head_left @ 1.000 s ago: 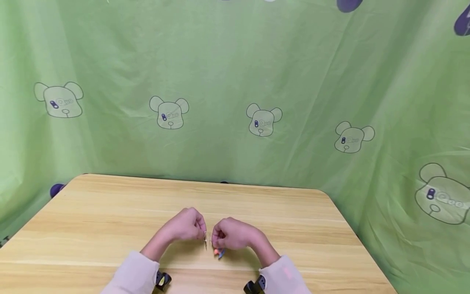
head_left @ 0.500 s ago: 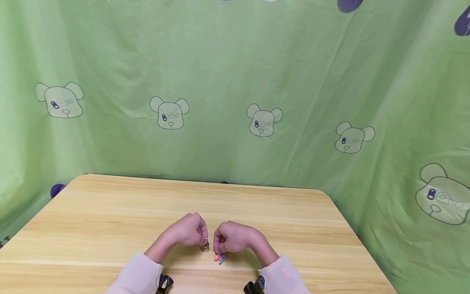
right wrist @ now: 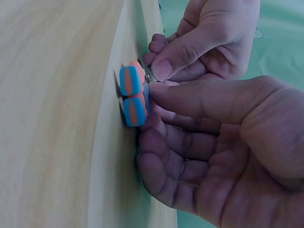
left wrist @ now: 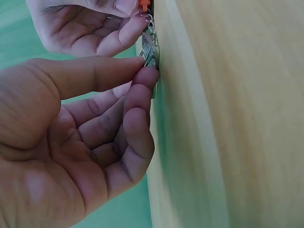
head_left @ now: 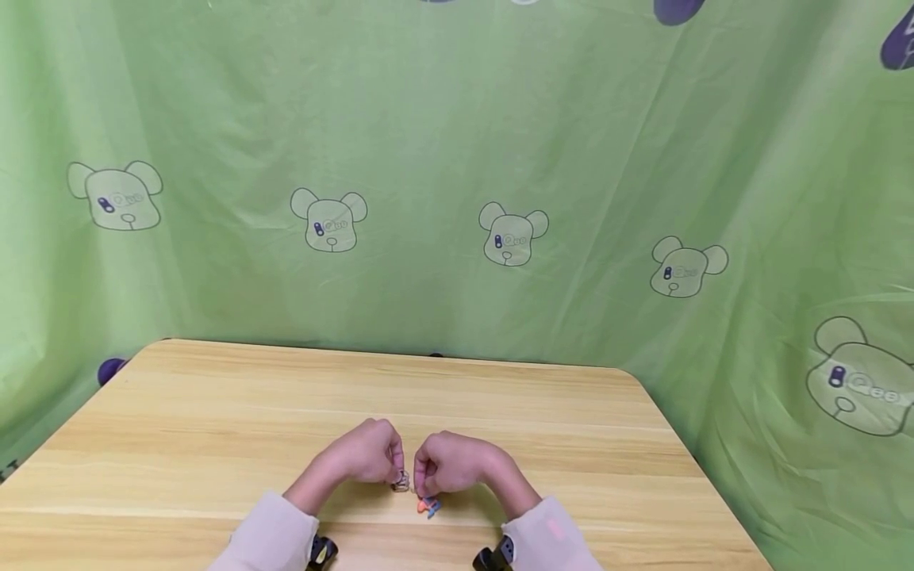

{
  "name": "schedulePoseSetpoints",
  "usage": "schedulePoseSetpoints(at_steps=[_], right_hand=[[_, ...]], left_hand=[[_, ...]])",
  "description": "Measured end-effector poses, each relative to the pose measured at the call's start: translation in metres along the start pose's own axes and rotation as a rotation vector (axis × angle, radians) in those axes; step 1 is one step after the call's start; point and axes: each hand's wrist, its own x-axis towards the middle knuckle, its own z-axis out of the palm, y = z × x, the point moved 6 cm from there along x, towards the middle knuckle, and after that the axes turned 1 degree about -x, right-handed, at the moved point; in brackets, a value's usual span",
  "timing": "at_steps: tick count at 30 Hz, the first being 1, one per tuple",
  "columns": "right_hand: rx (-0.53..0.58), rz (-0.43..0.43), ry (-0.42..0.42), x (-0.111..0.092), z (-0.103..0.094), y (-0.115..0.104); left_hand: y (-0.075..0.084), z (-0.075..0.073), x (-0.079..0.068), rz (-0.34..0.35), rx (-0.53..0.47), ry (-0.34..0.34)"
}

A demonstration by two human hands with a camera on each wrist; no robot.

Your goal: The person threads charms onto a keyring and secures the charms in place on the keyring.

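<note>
Low over the table's front half, my left hand pinches a shiny metal ring piece between thumb and forefinger. A short chain runs from it toward the other hand. My right hand pinches a small orange and blue charm, with two rounded, striped parts facing the right wrist camera. Charm and metal piece look like one keychain, held close to the tabletop. Fingertips hide part of the join. Whether the charm touches the wood, I cannot tell.
Under both hands lies a light wooden table with rounded far corners. Behind it hangs a green cloth printed with bear heads. Black wrist devices sit at the sleeve cuffs.
Both hands have come down and slightly toward the person, bringing the metal piece and the charm nearer the tabletop. The metal piece now lies flatter, and the charm shows more.
</note>
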Motion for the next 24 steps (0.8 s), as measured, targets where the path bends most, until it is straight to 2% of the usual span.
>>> schedulePoseSetpoints(at_steps=[10, 16, 21, 24], right_hand=[[-0.017, 0.02, 0.016, -0.004, -0.004, 0.003], [-0.014, 0.004, 0.041, -0.006, -0.013, -0.001], [-0.036, -0.019, 0.075, -0.005, -0.019, -0.004], [-0.033, -0.019, 0.147, -0.001, -0.024, -0.003]], left_hand=[[-0.001, 0.002, 0.002, -0.024, 0.001, -0.011], [-0.001, -0.001, 0.002, -0.021, 0.009, -0.018], [-0.003, -0.009, -0.001, 0.0, -0.011, 0.046], [-0.005, -0.014, 0.0, -0.011, -0.037, 0.115]])
